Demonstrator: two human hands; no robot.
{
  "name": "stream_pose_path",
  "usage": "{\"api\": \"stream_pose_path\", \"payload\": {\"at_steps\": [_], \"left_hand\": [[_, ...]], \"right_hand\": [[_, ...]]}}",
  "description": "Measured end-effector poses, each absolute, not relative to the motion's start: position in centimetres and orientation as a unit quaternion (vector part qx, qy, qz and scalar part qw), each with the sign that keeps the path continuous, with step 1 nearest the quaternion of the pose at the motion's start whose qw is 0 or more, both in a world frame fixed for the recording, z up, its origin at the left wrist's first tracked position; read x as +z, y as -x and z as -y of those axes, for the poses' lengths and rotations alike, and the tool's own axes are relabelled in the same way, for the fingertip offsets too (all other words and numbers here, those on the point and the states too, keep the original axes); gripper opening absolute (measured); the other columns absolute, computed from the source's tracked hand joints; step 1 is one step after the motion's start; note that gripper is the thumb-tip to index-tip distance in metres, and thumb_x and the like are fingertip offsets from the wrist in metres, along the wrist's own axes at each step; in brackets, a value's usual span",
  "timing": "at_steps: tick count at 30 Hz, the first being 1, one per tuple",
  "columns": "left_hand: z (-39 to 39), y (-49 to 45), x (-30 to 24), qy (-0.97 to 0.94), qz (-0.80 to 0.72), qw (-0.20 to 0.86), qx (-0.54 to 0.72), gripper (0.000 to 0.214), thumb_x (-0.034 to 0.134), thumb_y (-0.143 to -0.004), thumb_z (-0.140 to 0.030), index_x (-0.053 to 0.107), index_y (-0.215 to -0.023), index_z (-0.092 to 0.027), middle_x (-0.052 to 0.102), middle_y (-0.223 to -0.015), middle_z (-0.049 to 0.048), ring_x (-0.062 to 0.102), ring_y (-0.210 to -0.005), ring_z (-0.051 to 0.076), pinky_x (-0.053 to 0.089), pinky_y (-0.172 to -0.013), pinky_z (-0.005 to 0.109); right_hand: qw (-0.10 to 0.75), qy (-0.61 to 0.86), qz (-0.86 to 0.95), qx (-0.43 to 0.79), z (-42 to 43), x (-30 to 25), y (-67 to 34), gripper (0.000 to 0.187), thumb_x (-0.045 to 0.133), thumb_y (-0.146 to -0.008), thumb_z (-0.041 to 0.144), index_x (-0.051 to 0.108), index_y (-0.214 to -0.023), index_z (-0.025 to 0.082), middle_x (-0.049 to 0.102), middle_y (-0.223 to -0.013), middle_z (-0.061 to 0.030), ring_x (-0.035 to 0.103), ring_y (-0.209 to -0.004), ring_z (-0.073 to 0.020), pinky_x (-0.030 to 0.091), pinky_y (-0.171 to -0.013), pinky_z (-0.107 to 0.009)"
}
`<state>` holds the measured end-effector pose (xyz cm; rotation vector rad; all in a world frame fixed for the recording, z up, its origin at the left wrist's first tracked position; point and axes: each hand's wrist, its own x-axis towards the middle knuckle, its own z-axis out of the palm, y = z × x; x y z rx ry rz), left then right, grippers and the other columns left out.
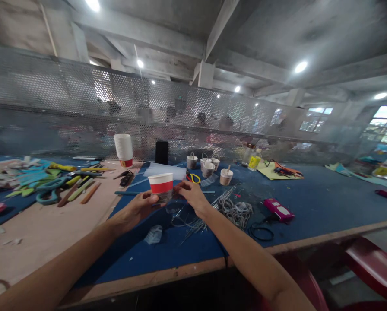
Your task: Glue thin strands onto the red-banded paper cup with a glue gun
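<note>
Here the paper cup point(161, 185), white with a red band, is held above the blue tabletop point(200, 252), gripped between thumb and fingers of the left hand point(144, 202); at the cup's right side the fingers of the right hand point(190, 193) are bent in narrow, and whether anything is pinched there cannot be told. Beyond the cup to the left, a tall stack of cups point(123, 147) is seen, with a black phone point(161, 152) propped nearly straight behind. Beyond it to the right, a cluster of small grey cups point(207, 168) is set out, bottles point(254, 160) farther off. Right of the cup, the space is crowded by a tangle of grey cord point(237, 211), then a magenta device point(278, 210); well to the left, blue-handled scissors point(48, 190) are laid down. Close behind, yellow-handled scissors point(194, 178) are partly covered by the right hand. The cup's greyish lower part is half masked by fingers, its inside unseen; far behind it, figures are blurred by a perforated screen point(115, 116), and right of it a red stool point(371, 263) is cut off by the frame.
</note>
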<state>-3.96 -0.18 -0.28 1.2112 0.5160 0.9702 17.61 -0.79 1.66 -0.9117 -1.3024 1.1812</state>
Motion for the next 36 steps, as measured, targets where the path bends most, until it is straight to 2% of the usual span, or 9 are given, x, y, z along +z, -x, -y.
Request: {"api": "stream_pose_path", "payload": {"at_steps": [5,8,12,15,19,23,26,31,36], "left_hand": [[0.4,3.7,0.1,-0.549,-0.258,0.662,0.441,0.047,0.09,-0.074,-0.04,0.082,-0.114,-0.018,0.079,-0.119,0.013,0.069,-0.111,0.027,0.052,-0.096,0.034],[0.1,3.7,0.0,-0.53,-0.3,0.633,0.478,0.045,0.091,-0.074,-0.037,0.08,-0.115,-0.022,0.079,-0.117,0.009,0.07,-0.102,0.023,0.054,-0.084,0.029],[-0.3,3.6,-0.3,-0.511,-0.352,0.603,0.502,0.031,0.092,-0.072,-0.034,0.081,-0.099,-0.023,0.079,-0.101,0.0052,0.07,-0.083,0.019,0.054,-0.072,0.027],[-0.1,3.4,-0.1,-0.512,-0.345,0.605,0.503,0.028,0.091,-0.072,-0.033,0.081,-0.096,-0.021,0.079,-0.106,0.0072,0.072,-0.09,0.023,0.058,-0.082,0.032],[0.3,3.0,0.2,-0.526,-0.322,0.612,0.495,0.037,0.089,-0.074,-0.029,0.081,-0.109,-0.021,0.078,-0.12,0.0102,0.071,-0.11,0.027,0.055,-0.097,0.036],[0.6,2.7,0.3,-0.528,-0.311,0.616,0.495,0.042,0.09,-0.073,-0.03,0.08,-0.113,-0.021,0.081,-0.116,0.0102,0.072,-0.112,0.03,0.051,-0.105,0.042],[0.8,2.6,0.4,-0.525,-0.318,0.615,0.494,0.041,0.091,-0.072,-0.03,0.08,-0.11,-0.022,0.082,-0.114,0.0096,0.071,-0.114,0.032,0.05,-0.107,0.044],[0.8,2.7,0.4,-0.514,-0.309,0.634,0.489,0.042,0.09,-0.074,-0.029,0.08,-0.112,-0.017,0.081,-0.115,0.0127,0.071,-0.115,0.033,0.047,-0.109,0.046],[0.6,2.8,0.3,-0.516,-0.306,0.639,0.481,0.038,0.09,-0.073,-0.03,0.081,-0.109,-0.019,0.081,-0.115,0.012,0.072,-0.114,0.033,0.048,-0.108,0.046]], "right_hand": [[0.552,0.387,0.518,0.527,0.7,1.3,-17.4,0.039,0.088,-0.062,0.051,0.068,-0.076,0.02,0.07,-0.072,0.0006,0.066,-0.069,-0.0165,0.054,-0.073,-0.03],[0.561,0.383,0.505,0.533,0.7,1.3,-17.4,0.034,0.086,-0.063,0.045,0.068,-0.076,0.02,0.071,-0.075,0.0005,0.068,-0.07,-0.0167,0.056,-0.076,-0.031],[0.575,0.389,0.503,0.515,0.5,1.2,-17.5,0.028,0.082,-0.066,0.041,0.068,-0.077,0.02,0.069,-0.077,0.001,0.068,-0.07,-0.0168,0.057,-0.078,-0.032],[0.585,0.396,0.505,0.496,0.4,1.1,-17.4,0.026,0.081,-0.067,0.041,0.068,-0.077,0.02,0.067,-0.077,0.001,0.067,-0.071,-0.0171,0.059,-0.077,-0.033],[0.594,0.386,0.533,0.462,0.5,0.8,-17.0,0.025,0.08,-0.07,0.041,0.068,-0.074,0.02,0.065,-0.076,0.0007,0.065,-0.075,-0.0175,0.06,-0.076,-0.033],[0.573,0.393,0.579,0.426,0.7,0.2,-16.6,0.023,0.077,-0.075,0.042,0.067,-0.076,0.021,0.068,-0.076,-0.0001,0.067,-0.074,-0.0181,0.06,-0.076,-0.033],[0.563,0.395,0.595,0.416,0.7,-0.2,-16.5,0.023,0.075,-0.078,0.042,0.067,-0.078,0.022,0.07,-0.078,-0.0001,0.069,-0.075,-0.0187,0.06,-0.077,-0.032],[0.562,0.397,0.607,0.398,0.8,-0.1,-16.6,0.022,0.074,-0.08,0.042,0.066,-0.078,0.022,0.069,-0.077,0.0003,0.069,-0.073,-0.0183,0.059,-0.075,-0.032],[0.553,0.414,0.612,0.385,0.7,0.2,-16.6,0.023,0.073,-0.079,0.043,0.067,-0.077,0.021,0.069,-0.078,0.0002,0.067,-0.073,-0.0176,0.058,-0.075,-0.031]]}}
